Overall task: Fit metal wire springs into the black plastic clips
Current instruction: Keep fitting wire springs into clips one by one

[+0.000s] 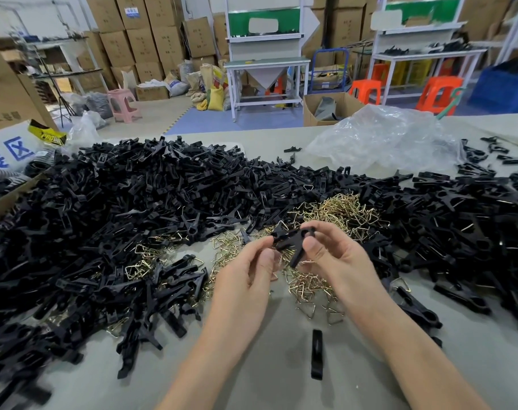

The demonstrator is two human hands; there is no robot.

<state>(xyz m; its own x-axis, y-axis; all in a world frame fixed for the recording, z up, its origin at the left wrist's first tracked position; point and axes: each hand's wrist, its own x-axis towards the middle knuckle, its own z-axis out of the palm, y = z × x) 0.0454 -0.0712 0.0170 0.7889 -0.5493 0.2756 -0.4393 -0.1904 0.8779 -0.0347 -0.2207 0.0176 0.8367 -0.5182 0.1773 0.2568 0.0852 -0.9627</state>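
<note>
The left fingers and right fingers pinch one clip between them, above the desk; whether a spring sits in it I cannot tell. Fitting seems in hand. The next move calls for pressing a wire home, with loose springs at 12 o'clock.

Bare table right in front of me, only one loose clip lying on it. Clip heaps block L, back & R; spring pile just ahead; plastic bag beyond.
</note>
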